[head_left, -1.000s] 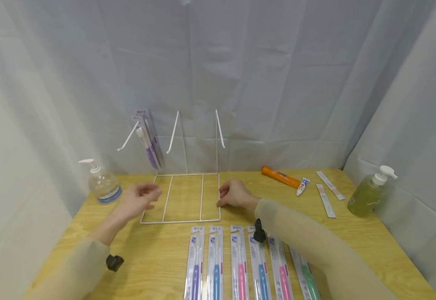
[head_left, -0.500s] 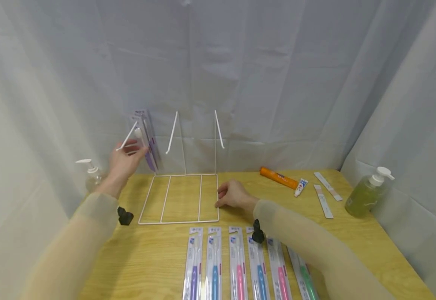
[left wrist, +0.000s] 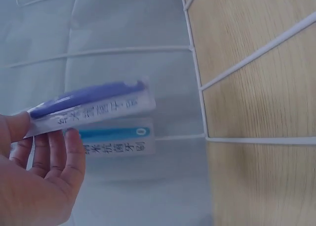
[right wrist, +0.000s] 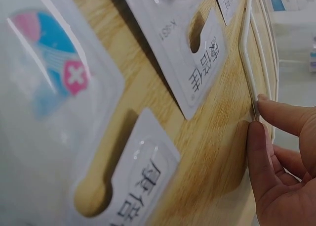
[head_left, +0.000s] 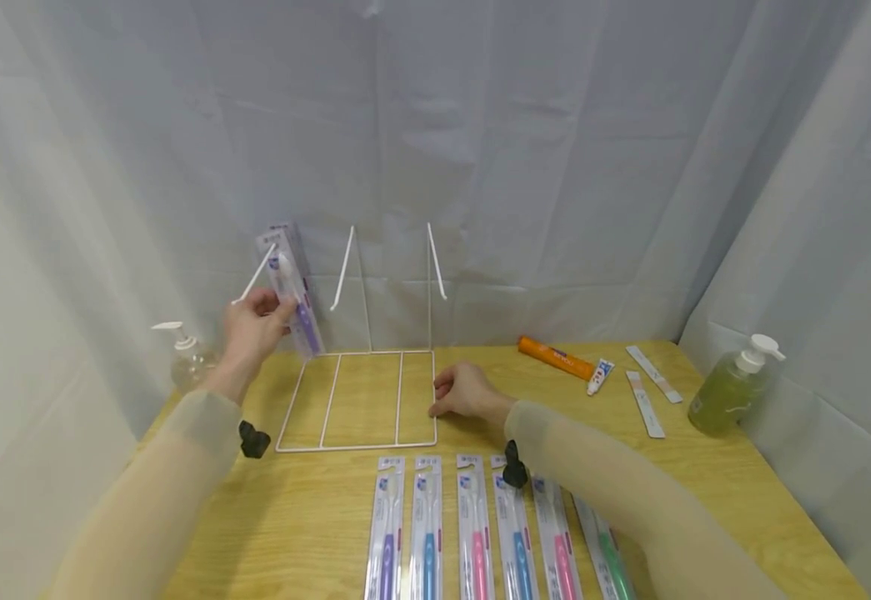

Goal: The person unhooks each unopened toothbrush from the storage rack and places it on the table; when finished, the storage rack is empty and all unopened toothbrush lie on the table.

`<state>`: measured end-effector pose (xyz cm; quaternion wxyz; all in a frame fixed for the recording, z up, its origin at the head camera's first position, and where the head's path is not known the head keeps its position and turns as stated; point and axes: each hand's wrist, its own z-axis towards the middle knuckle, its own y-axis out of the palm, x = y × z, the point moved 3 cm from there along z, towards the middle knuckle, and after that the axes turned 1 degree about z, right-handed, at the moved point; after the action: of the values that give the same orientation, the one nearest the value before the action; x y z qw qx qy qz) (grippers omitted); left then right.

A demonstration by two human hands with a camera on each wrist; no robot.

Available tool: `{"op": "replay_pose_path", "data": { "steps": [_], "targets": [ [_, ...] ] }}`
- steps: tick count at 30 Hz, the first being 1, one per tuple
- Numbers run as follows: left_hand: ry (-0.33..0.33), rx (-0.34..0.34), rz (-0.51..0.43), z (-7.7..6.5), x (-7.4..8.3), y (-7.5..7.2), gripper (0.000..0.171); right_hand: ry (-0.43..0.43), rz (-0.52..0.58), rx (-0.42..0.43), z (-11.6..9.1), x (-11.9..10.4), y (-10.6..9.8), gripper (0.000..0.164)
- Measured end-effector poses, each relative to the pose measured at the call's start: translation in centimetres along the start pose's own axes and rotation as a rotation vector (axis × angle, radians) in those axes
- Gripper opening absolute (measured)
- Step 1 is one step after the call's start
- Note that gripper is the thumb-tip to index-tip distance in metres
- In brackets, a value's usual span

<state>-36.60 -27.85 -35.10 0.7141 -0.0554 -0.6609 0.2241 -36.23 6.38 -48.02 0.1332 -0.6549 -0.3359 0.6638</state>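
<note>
A white wire rack [head_left: 356, 447] stands on the table, with three prongs sticking out from its upright back. On the left prong hangs a packaged purple toothbrush [head_left: 290, 279], tilted, its lower part between the thumb and fingers of my left hand [head_left: 246, 333]. Behind it, a packaged blue toothbrush [left wrist: 118, 142] shows in the left wrist view, apart from the purple one at the lower end. At the right side of the rack's base, my right hand [head_left: 468, 392] pinches the wire between thumb and index finger, as the right wrist view confirms.
Several packaged toothbrushes, among them a pink one [head_left: 478, 533], lie in a row before the rack. Pump bottles stand left [head_left: 189, 358] and right [head_left: 731, 387]. An orange tube [head_left: 555, 358], a small toothpaste tube [head_left: 600, 377] and two paper strips [head_left: 645, 404] lie back right.
My left hand has moved up and away from above the rack's base to the left prong, taken hold of the purple toothbrush pack and drawn it forward. My right hand stays on the wire.
</note>
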Motion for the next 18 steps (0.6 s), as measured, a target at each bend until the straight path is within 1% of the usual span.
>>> {"op": "replay_pose_path", "data": {
  "steps": [6, 10, 12, 14, 16, 18],
  "targets": [
    [0.122, -0.087, 0.039, -1.9, 1.5, 0.6, 0.044, -0.006, -0.013, 0.001, -0.1, -0.2, 0.0, 0.05],
    [0.163, -0.166, 0.056, -3.4, 1.8, 1.3, 0.041, -0.001, -0.011, 0.001, -0.2, -0.2, -0.1, 0.05],
    [0.162, -0.221, 0.059, -4.5, 1.6, 1.7, 0.039, 0.0, -0.009, 0.002, -0.1, -0.2, -0.1, 0.05],
    [0.143, -0.287, 0.043, -5.8, 1.1, 1.9, 0.037, 0.003, -0.005, 0.0, -0.1, -0.3, 0.0, 0.05],
    [0.102, -0.363, 0.014, -7.5, 0.3, 2.1, 0.036, 0.003, -0.004, -0.001, -0.2, -0.3, 0.0, 0.05],
    [0.053, -0.443, -0.009, -9.4, -0.9, 2.2, 0.038, 0.007, -0.003, 0.0, -0.2, -0.4, 0.0, 0.051]
  ]
}}
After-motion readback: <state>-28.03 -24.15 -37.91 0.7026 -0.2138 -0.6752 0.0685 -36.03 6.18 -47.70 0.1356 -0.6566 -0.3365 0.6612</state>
